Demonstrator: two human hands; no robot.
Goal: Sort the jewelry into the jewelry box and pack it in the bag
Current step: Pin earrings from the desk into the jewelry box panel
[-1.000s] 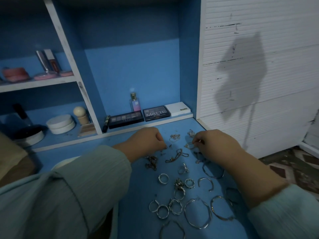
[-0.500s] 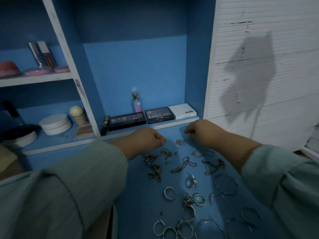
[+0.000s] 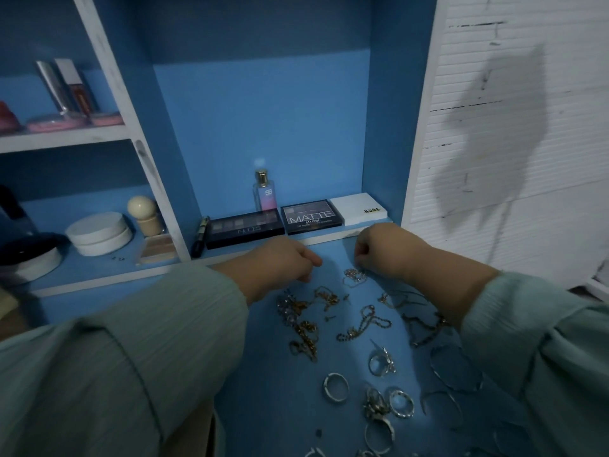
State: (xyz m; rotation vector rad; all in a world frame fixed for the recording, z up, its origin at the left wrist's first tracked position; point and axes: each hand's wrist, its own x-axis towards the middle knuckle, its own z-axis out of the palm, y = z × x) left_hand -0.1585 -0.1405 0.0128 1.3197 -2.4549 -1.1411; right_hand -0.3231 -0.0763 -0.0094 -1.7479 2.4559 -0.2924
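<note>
both hands at the far edge of the blue table (image 3: 263,407), backs to the camera. left hand (image 3: 283,262) curled, fingertips down near the far end of the gold chains (image 3: 301,321); can't tell if it's pinching anything. right hand (image 3: 384,247) also curled, fingertips down right at a small silver chain clump (image 3: 354,277); contact looks likely, but the grip itself is hidden, can't tell.

jewelry is loose on the table, near side of the hands: gold chains left-centre, another chain (image 3: 362,324) in the middle, more chain (image 3: 425,324) under the right forearm. rings (image 3: 335,386) nearer, thin bangles (image 3: 456,367) near right, partly under the right sleeve (image 3: 540,357).

jewelry box and bag: not in frame.

far ledge: two dark eyeshadow palettes (image 3: 311,215), white palette (image 3: 359,208), small perfume bottle (image 3: 264,191) behind them. left shelf: round white container (image 3: 99,233), brush (image 3: 145,214).
</note>
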